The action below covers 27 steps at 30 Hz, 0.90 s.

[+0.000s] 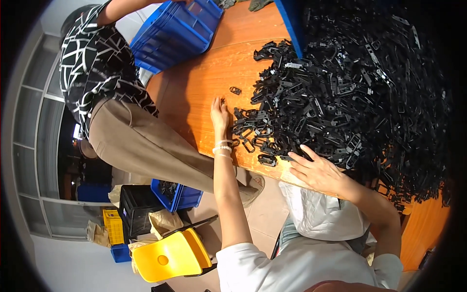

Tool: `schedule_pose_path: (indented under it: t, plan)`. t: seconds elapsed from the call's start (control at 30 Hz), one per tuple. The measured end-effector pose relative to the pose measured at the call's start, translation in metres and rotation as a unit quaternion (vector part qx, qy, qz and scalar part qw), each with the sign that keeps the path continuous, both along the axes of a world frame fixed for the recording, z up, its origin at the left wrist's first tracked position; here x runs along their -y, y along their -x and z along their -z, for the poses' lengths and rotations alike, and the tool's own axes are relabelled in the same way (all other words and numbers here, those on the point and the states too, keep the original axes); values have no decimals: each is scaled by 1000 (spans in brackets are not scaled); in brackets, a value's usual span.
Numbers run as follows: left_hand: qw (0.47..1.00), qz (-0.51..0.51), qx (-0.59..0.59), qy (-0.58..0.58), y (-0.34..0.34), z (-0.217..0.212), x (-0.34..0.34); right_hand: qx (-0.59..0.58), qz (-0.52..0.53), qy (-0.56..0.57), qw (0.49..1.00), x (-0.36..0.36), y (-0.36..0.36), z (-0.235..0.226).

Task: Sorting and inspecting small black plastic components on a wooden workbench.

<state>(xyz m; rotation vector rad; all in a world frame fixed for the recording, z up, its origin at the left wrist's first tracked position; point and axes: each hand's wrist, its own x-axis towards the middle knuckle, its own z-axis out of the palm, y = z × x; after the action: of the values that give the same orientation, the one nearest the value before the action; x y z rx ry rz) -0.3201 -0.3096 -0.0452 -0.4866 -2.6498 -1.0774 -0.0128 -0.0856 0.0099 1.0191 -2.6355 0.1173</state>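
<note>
A large heap of small black plastic parts [335, 92] covers the right side of the orange-brown wooden table [209, 73]. My left hand [220, 117] rests on the table left of the heap. Its fingers are bent together, and a small dark piece shows at their tips. One loose black part [235, 90] lies just beyond that hand. My right hand [318, 173] is at the near edge of the heap, palm down, its fingers spread. Nothing shows in its grasp. Another black part [267, 160] lies left of its fingertips, by the table edge.
A co-worker [112, 82] stands at the left, an arm over a tilted blue crate [180, 34]. A blue panel [290, 27] juts in at the heap's far side. A white plastic bag [316, 214] hangs below the near edge. On the floor are a yellow chair [165, 255] and several bins.
</note>
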Motion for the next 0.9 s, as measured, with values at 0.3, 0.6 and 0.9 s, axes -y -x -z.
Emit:
schedule_pose_path:
  t: [0.3, 0.6, 0.9]
  plan:
    - [979, -53, -30, 194, 32, -20, 4, -27, -23, 29, 999, 8, 5, 1]
    - [942, -78, 26, 324, -16, -33, 22, -51, -9, -7, 999, 16, -17, 24]
    - [980, -5, -162, -113, -119, -22, -12, -110, -5, 95, 989, 5, -18, 32]
